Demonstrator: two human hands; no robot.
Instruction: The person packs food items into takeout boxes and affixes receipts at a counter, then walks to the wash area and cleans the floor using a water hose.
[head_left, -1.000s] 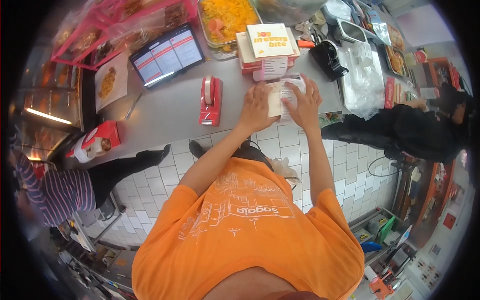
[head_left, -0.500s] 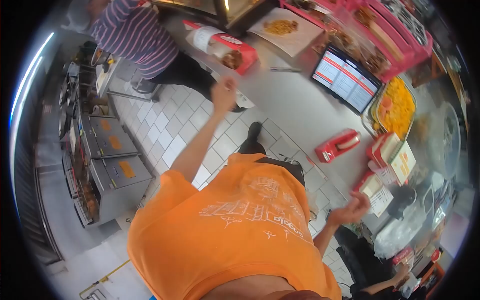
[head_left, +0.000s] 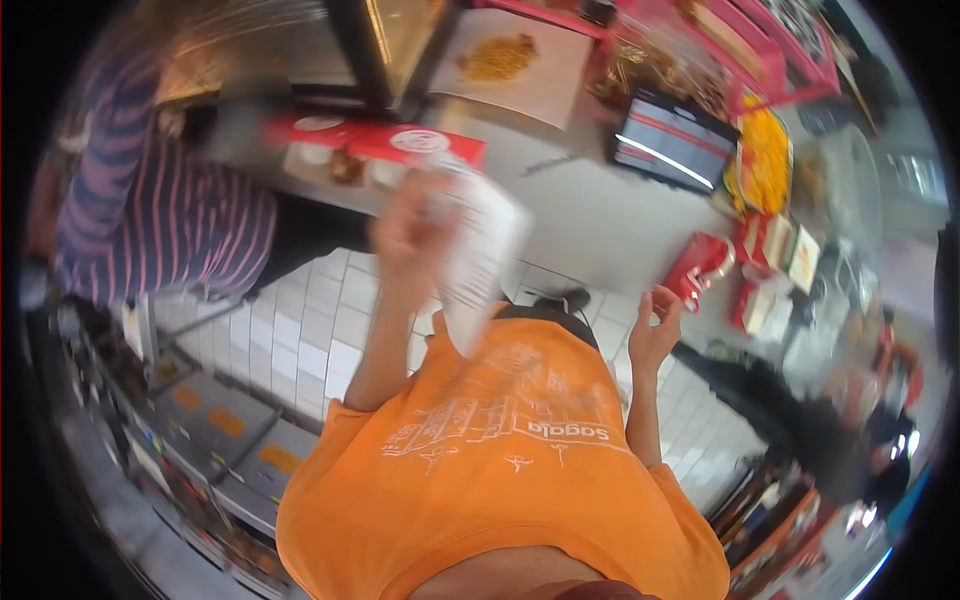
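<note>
My left hand (head_left: 415,235), blurred by motion, is closed on a white printed paper slip (head_left: 485,255). The slip hangs over the counter's edge and the front of my orange shirt. Just beyond that hand, a long red-and-white carton (head_left: 430,142) lies on the counter with white cups or packets and brown food in it; its contents are partly blurred. My right hand (head_left: 655,325) is raised at the counter's edge, fingers loosely bent and apart, holding nothing. Close beside it, a red folded carton (head_left: 698,268) rests on the metal counter (head_left: 590,215).
A tablet (head_left: 675,142) stands on the counter near a tray of yellow food (head_left: 763,160). Fries lie on white paper (head_left: 560,75) at the back. Pink crates (head_left: 740,55) line the far side. A person in a striped top (head_left: 215,215) stands at the left; another person in dark clothes is at the right.
My left hand has brought the paper slip up into plain sight. My right hand has moved up and left, closer to the red folded carton. The view has turned, and the striped person appears lower left.
</note>
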